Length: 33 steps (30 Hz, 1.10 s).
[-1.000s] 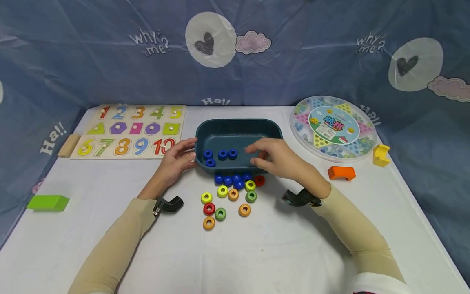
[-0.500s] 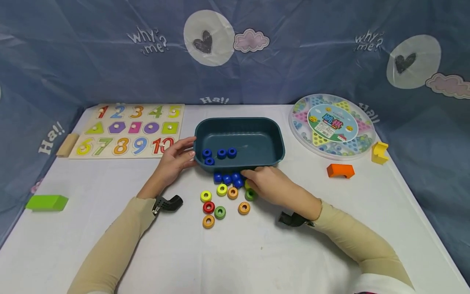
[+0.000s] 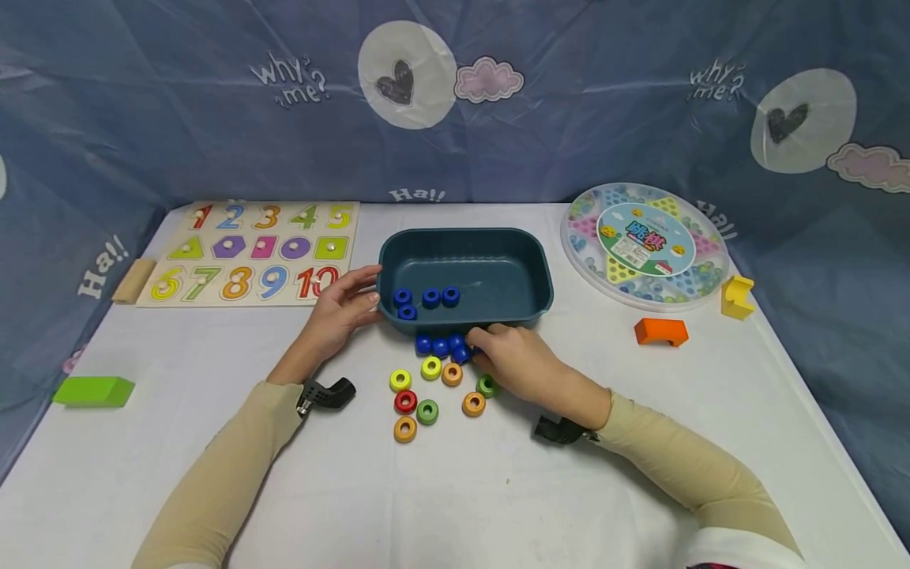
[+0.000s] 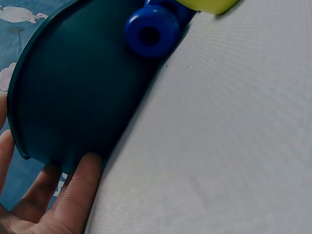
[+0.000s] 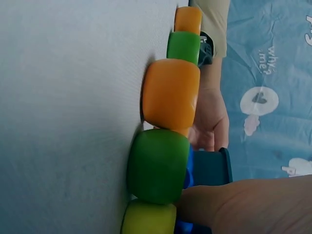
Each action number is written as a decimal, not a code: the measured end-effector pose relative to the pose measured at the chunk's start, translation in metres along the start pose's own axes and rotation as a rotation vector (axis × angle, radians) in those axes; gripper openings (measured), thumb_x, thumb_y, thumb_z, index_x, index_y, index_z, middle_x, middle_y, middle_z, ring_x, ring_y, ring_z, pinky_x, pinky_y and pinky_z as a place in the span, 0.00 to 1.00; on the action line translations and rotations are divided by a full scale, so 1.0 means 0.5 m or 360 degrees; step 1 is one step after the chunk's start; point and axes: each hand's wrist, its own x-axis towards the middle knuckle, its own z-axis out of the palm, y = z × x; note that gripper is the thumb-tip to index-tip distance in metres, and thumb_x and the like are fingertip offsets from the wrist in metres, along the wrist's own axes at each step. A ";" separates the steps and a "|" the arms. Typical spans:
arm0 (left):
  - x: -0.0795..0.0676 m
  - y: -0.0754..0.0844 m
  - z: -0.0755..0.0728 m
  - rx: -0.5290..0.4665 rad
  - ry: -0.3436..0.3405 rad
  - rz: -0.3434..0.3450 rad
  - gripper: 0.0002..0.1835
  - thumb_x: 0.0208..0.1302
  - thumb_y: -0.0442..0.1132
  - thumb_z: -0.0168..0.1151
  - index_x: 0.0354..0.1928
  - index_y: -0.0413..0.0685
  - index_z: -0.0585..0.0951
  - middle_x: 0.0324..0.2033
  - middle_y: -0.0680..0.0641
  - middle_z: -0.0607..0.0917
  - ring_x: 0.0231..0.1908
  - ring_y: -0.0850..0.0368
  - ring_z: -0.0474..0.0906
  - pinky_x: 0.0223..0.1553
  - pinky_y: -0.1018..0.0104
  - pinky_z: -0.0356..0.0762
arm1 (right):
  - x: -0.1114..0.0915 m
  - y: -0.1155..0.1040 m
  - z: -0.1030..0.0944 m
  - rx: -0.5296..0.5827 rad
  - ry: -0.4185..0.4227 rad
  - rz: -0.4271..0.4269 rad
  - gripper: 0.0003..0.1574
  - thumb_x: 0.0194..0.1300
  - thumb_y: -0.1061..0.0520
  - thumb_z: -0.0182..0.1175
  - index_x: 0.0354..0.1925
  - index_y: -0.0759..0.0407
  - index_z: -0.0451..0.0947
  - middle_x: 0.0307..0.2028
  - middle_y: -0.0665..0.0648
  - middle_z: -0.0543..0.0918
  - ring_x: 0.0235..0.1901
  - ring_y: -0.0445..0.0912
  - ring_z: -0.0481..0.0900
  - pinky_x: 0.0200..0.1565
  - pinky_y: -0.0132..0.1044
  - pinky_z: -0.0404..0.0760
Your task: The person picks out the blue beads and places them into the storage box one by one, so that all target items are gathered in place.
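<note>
A dark teal plastic tray (image 3: 498,310) stands mid-table with several blue beads (image 3: 430,298) inside its left part. My left hand (image 3: 341,310) rests its fairly straight fingers against the tray's left end; the left wrist view shows fingers (image 4: 80,195) touching the outer wall. Just in front of the tray lies a cluster of blue beads (image 3: 441,348). My right hand (image 3: 522,359) is at that cluster's right end, fingers bent, with a bit of blue below them. Its fingertips are hidden, so a grip cannot be made out. A green bead (image 5: 158,165) is close by in the right wrist view.
Loose yellow (image 3: 430,368), orange (image 3: 473,404) and red beads (image 3: 405,401) lie nearer. A number puzzle board (image 3: 249,253) lies at the back left, a round marble game box (image 3: 645,245) at the back right. Orange (image 3: 661,332), yellow (image 3: 737,297) and green blocks (image 3: 94,391) sit toward the sides.
My right hand has left the space over the tray and come down to the beads in front. A green bead beside it has shifted slightly nearer. My left hand stays put.
</note>
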 end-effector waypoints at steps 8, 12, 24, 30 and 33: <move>0.002 0.001 0.002 0.0011 0.0000 0.0000 0.28 0.70 0.39 0.57 0.69 0.43 0.65 0.66 0.37 0.66 0.55 0.57 0.75 0.47 0.67 0.85 | -0.001 -0.006 -0.005 -0.0084 0.0016 -0.0030 0.07 0.59 0.56 0.69 0.37 0.55 0.82 0.30 0.54 0.82 0.28 0.44 0.80 0.27 0.37 0.82; 0.002 0.001 0.001 0.0015 -0.0003 -0.0002 0.28 0.70 0.39 0.57 0.69 0.43 0.65 0.66 0.37 0.66 0.54 0.57 0.75 0.47 0.67 0.85 | -0.001 -0.009 -0.008 -0.0092 0.0090 -0.0092 0.06 0.58 0.58 0.69 0.32 0.56 0.80 0.28 0.53 0.81 0.28 0.43 0.79 0.28 0.35 0.81; 0.001 0.005 0.001 0.0026 0.0002 -0.0012 0.27 0.71 0.39 0.57 0.70 0.44 0.65 0.66 0.37 0.66 0.55 0.57 0.75 0.48 0.66 0.84 | 0.006 -0.009 -0.027 0.0216 0.0228 -0.0278 0.06 0.56 0.62 0.70 0.33 0.58 0.82 0.36 0.55 0.84 0.35 0.44 0.83 0.38 0.33 0.85; 0.000 0.004 -0.001 0.0020 0.0006 -0.0015 0.27 0.71 0.39 0.56 0.70 0.45 0.65 0.67 0.37 0.66 0.55 0.57 0.75 0.48 0.67 0.84 | 0.046 0.022 -0.072 0.0567 0.0399 -0.0251 0.06 0.57 0.61 0.69 0.33 0.60 0.81 0.37 0.56 0.85 0.34 0.44 0.82 0.34 0.31 0.84; -0.001 0.001 -0.001 0.0009 0.0003 -0.0024 0.27 0.71 0.39 0.56 0.70 0.45 0.65 0.67 0.38 0.66 0.55 0.57 0.75 0.48 0.67 0.84 | 0.073 0.047 -0.085 0.0603 0.0429 -0.0132 0.06 0.58 0.60 0.69 0.33 0.60 0.82 0.34 0.56 0.85 0.31 0.43 0.82 0.34 0.33 0.85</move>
